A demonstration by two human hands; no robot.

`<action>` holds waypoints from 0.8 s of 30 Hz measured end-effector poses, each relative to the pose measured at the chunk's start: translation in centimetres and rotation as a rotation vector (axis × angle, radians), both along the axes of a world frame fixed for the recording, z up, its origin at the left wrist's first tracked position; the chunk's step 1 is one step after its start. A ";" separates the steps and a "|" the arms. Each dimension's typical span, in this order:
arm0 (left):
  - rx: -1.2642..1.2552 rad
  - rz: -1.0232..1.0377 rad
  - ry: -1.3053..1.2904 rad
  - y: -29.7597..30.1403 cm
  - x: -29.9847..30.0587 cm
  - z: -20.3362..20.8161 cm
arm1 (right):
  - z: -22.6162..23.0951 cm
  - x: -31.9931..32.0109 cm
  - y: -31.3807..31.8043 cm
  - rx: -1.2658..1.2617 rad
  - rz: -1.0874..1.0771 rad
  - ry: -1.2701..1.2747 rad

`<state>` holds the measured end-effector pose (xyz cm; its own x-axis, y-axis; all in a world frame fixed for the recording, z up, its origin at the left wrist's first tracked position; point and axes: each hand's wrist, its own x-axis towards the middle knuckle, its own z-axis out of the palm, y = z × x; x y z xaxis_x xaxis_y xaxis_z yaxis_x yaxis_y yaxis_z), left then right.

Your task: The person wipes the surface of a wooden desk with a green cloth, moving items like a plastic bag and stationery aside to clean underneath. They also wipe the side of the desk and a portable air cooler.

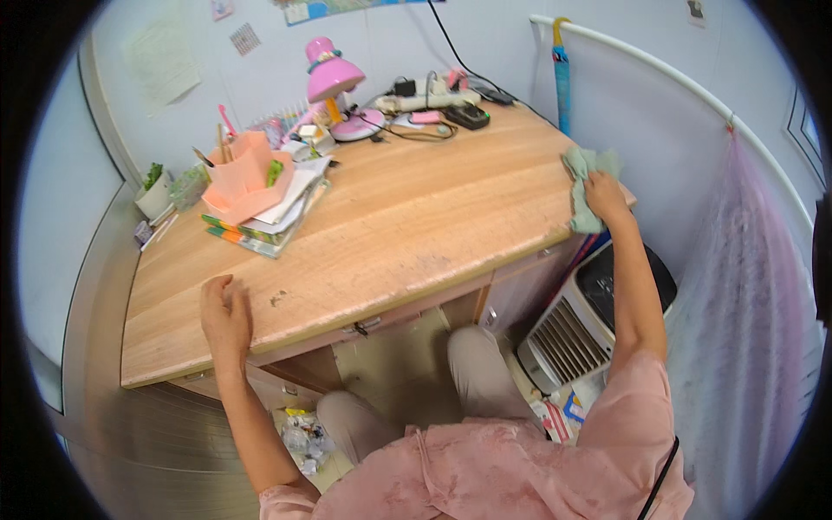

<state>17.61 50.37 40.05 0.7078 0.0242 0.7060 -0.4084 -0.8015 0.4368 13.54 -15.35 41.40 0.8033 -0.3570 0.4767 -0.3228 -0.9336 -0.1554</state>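
Cloth point(586, 186) of pale green, crumpled and soft, lies bunched at the worktop's point(416, 217) far right corner, about two o'clock from where I sit, part of it draped over the edge. My right hand point(605, 196) presses on it, fingers curled and pinching its folds. My left hand point(225, 314) rests at eight o'clock on the near edge, fingers curled loosely together, holding nothing. At eleven o'clock a pink organiser point(244, 178) sits on stacked books point(276, 224); a pink lamp point(334, 82) stands at twelve.
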 end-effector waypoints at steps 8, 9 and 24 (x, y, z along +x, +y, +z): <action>0.134 0.043 0.050 0.7 0.1 -0.3 | -1.9 -3.2 21.7 -0.085 0.631 -0.339; 0.120 0.034 0.036 1.1 0.0 -0.5 | -2.0 -4.2 23.5 0.001 0.745 -0.387; 0.017 0.079 0.198 0.5 0.7 -0.3 | -15.4 -4.6 30.4 0.385 0.385 -0.825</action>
